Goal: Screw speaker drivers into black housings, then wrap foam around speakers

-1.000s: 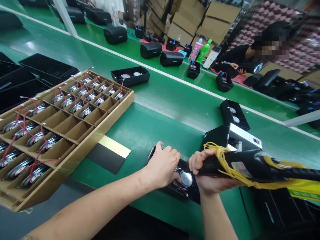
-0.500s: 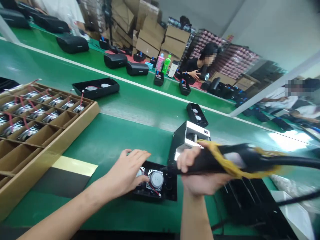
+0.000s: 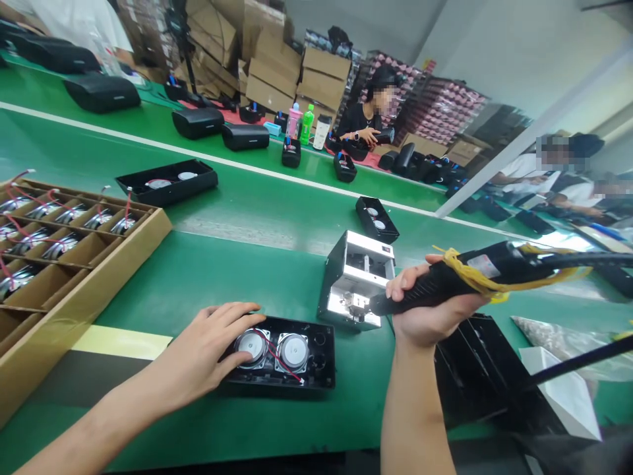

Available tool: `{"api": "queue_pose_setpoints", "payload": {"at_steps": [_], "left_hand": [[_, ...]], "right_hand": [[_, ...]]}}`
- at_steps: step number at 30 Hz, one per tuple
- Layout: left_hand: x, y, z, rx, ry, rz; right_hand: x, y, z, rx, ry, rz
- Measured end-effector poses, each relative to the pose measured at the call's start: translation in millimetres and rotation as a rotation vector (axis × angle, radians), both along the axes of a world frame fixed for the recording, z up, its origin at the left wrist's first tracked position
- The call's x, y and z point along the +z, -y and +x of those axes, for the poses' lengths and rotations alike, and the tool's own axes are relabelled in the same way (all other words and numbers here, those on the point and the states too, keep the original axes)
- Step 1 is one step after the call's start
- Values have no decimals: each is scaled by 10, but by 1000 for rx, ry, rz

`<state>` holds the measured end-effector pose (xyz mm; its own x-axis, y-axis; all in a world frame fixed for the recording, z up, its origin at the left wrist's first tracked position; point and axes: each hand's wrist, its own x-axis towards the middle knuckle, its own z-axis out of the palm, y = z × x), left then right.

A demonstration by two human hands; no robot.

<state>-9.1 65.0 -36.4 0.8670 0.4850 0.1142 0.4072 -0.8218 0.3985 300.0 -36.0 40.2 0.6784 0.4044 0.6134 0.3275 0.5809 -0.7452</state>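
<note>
I see cartons [image 3: 271, 82] behind the green table [image 3: 247, 280], a metal machine [image 3: 353, 278] upon it; my half-open left hand [image 3: 208, 349] partly covers a speaker housing [image 3: 326, 371], my right hand [image 3: 432, 316] clasps a corded tool [image 3: 431, 285].

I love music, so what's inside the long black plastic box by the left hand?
Inside the long black plastic box are two round silver speakers and a thin red wire. The left hand covers part of the box's left end; anything beneath is hidden.

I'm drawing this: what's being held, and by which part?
The right grip holds a black corded tool around its ribbed front part; the left grip touches the black case.
</note>
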Motion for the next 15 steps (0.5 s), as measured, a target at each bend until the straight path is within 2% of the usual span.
{"api": "queue_pose_setpoints", "payload": {"at_steps": [15], "left_hand": [[44, -19, 10, -27, -30, 21]], "right_hand": [[-96, 57, 16, 37, 3, -28]]}}
